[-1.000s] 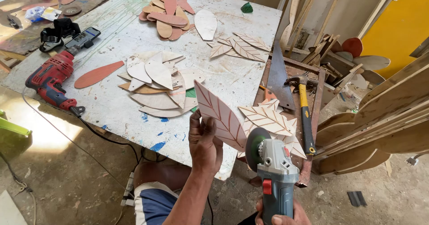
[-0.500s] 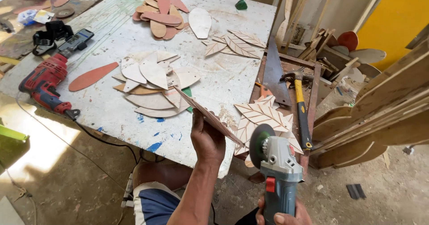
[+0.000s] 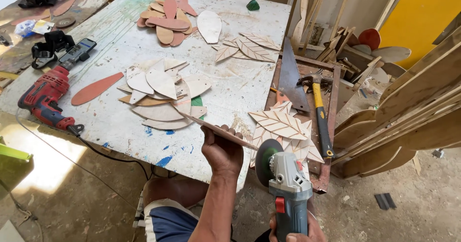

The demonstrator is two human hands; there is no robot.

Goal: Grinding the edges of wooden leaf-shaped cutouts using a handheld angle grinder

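Observation:
My left hand (image 3: 222, 151) grips a flat leaf-shaped wooden piece (image 3: 218, 130), held nearly edge-on above the near edge of the white paint-stained table (image 3: 120, 35). My right hand (image 3: 293, 230) holds the handle of a grey angle grinder (image 3: 287, 184) with a red switch. Its disc (image 3: 265, 156) stands just right of the piece's tip. A stack of carved, veined wooden leaves (image 3: 283, 129) lies right behind the disc.
On the table lie piles of plain leaf cut-outs (image 3: 161, 90), reddish ones (image 3: 165, 16), carved leaves (image 3: 249, 47) and a red drill (image 3: 45, 98). A handsaw (image 3: 290, 76) and yellow-handled hammer (image 3: 319, 112) rest on the right. Wooden offcuts (image 3: 408, 107) lean at the far right.
The leaf piece has turned from showing its carved face to lying almost edge-on. The grinder has stayed low at the right, its disc now close to the piece's tip.

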